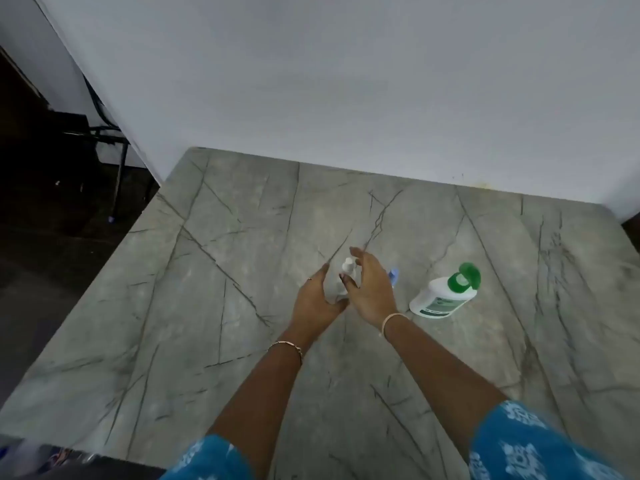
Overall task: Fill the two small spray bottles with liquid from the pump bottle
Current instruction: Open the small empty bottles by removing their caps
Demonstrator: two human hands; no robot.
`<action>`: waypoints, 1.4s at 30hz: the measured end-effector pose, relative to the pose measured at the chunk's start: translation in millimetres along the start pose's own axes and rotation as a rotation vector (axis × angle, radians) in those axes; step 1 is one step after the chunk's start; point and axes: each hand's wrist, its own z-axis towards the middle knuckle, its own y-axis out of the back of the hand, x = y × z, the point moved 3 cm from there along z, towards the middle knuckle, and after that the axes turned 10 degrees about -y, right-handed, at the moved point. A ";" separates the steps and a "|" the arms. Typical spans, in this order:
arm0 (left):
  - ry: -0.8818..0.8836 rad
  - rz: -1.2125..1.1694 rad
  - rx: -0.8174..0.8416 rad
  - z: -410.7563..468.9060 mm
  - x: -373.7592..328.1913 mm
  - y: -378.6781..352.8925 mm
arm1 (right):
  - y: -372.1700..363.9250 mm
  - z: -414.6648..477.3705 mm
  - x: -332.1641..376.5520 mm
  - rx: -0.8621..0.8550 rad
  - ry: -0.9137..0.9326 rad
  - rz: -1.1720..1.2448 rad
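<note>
One blurred spray bottle (347, 266) between left hand (317, 301), right hand (371, 294); either grip: cannot tell; blue cap (393, 274) half-hidden.

The bench (242, 271) is a grey-green, stone-patterned slab with dark veins. It fills the middle and lower frame, and its far edge meets a pale wall (346, 81). Right of centre, a white plastic pump bottle with a green top (441, 294) stands on it. At centre stands a small clear spray bottle with a white head (347, 268), blurred, between the left hand (315, 299) and the right hand (370, 292). A small blue-tipped thing (393, 274) shows just beyond the right hand, mostly hidden.
</note>
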 end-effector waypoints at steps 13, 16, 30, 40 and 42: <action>0.094 -0.096 -0.100 9.0 6.4 -17.4 | 0.4 -4.1 6.4 -0.162 0.016 0.079; 0.058 -0.131 -0.145 6.7 4.0 -11.3 | 2.0 -9.0 9.2 -0.169 -0.008 0.104; 0.007 -0.209 -0.031 -0.3 -0.1 4.1 | 18.6 -22.2 37.0 -0.212 0.169 -0.019; -0.035 -0.296 0.068 -8.1 -3.6 10.8 | 24.5 -27.3 35.2 -0.178 0.258 -0.148; -0.045 -0.301 0.105 -9.5 -3.0 12.4 | 25.6 -29.6 33.8 -0.174 0.293 -0.165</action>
